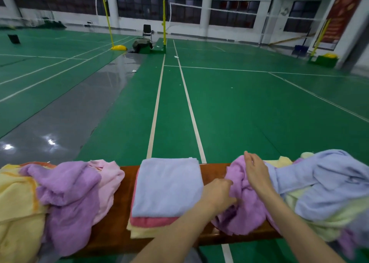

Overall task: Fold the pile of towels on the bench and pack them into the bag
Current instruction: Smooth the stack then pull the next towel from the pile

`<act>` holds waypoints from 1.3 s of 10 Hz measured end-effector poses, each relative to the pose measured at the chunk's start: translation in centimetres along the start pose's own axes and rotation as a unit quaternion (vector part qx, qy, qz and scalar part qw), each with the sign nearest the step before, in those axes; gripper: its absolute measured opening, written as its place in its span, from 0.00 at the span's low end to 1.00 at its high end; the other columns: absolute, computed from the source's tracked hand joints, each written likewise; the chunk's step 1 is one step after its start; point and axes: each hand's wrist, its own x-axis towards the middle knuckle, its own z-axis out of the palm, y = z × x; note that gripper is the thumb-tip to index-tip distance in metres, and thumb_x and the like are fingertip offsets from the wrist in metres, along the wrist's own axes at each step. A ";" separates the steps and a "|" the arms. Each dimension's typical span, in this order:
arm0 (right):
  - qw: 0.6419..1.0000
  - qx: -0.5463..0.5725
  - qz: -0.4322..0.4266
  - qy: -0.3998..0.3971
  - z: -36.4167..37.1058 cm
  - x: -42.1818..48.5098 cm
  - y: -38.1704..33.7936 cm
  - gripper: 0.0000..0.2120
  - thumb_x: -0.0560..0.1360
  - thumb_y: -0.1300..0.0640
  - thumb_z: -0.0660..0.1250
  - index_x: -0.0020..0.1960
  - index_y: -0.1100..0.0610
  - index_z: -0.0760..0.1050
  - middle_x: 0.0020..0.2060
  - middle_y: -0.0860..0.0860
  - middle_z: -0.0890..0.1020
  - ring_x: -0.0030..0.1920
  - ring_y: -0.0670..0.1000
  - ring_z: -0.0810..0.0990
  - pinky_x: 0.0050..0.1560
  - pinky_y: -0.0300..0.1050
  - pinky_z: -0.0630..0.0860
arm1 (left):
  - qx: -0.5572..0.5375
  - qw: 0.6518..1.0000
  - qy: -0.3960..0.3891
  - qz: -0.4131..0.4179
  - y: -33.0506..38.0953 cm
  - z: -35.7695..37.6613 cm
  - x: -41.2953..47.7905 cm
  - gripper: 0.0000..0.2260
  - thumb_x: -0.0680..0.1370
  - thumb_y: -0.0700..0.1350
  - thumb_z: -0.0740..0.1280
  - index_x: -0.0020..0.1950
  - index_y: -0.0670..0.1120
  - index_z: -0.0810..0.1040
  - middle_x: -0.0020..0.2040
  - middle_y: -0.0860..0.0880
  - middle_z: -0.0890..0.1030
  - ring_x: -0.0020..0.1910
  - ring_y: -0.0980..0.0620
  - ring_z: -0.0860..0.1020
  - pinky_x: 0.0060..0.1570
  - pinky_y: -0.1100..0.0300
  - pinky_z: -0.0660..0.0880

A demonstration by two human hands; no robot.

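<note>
Left hand grips purple towel — right hand over it.

Just one camera, worn on the person's head, wide-angle. It sits right above the near edge of the wooden bench, close enough that both forearms come in from the bottom of the frame. The left hand and right hand land low and right of centre, on the purple towel. It faces forward across the bench, tilted only slightly down. The bench takes up the bottom third, the green court floor fills the middle, and the far wall with its windows runs along the top.
</note>
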 end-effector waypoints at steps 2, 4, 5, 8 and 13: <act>0.996 0.022 0.070 -0.044 -1.6 -2.3 3.6 0.18 0.81 0.53 0.53 0.59 0.65 0.73 0.51 0.60 0.77 0.56 0.58 0.75 0.50 0.43 0.65 | -0.122 0.986 -0.041 -0.105 0.5 3.3 1.3 0.21 0.73 0.48 0.69 0.64 0.44 0.70 0.58 0.44 0.75 0.55 0.44 0.74 0.60 0.55 0.72; 0.996 0.005 0.081 -0.026 0.2 -2.8 5.0 0.15 0.80 0.56 0.57 0.57 0.67 0.72 0.48 0.60 0.77 0.53 0.59 0.76 0.47 0.41 0.64 | -0.155 0.984 -0.033 -0.083 -0.1 3.5 1.0 0.11 0.79 0.43 0.58 0.47 0.40 0.78 0.45 0.39 0.80 0.42 0.44 0.75 0.51 0.53 0.75; 0.997 -0.011 0.069 -0.040 0.6 -2.5 5.5 0.04 0.78 0.61 0.61 0.47 0.60 0.73 0.37 0.52 0.74 0.44 0.55 0.73 0.41 0.43 0.65 | -0.239 0.966 0.017 -0.096 0.1 2.8 1.4 0.13 0.79 0.41 0.58 0.38 0.40 0.76 0.33 0.44 0.75 0.35 0.46 0.73 0.43 0.57 0.74; 0.974 0.211 0.074 -0.024 -1.4 -1.4 0.3 0.06 0.75 0.63 0.66 0.50 0.63 0.79 0.37 0.53 0.80 0.42 0.53 0.77 0.44 0.43 0.73 | -0.423 0.904 0.064 -0.015 1.9 -6.4 0.1 0.09 0.77 0.36 0.60 0.40 0.37 0.77 0.34 0.47 0.78 0.29 0.59 0.77 0.34 0.65 0.77; 0.941 0.327 -0.062 -0.069 3.6 -2.9 -10.4 0.03 0.72 0.65 0.70 0.45 0.60 0.79 0.38 0.49 0.81 0.39 0.44 0.78 0.39 0.27 0.73 | -0.548 0.763 0.318 -0.126 -12.3 -16.8 -7.7 0.09 0.78 0.32 0.59 0.46 0.43 0.77 0.39 0.46 0.79 0.37 0.52 0.77 0.34 0.65 0.76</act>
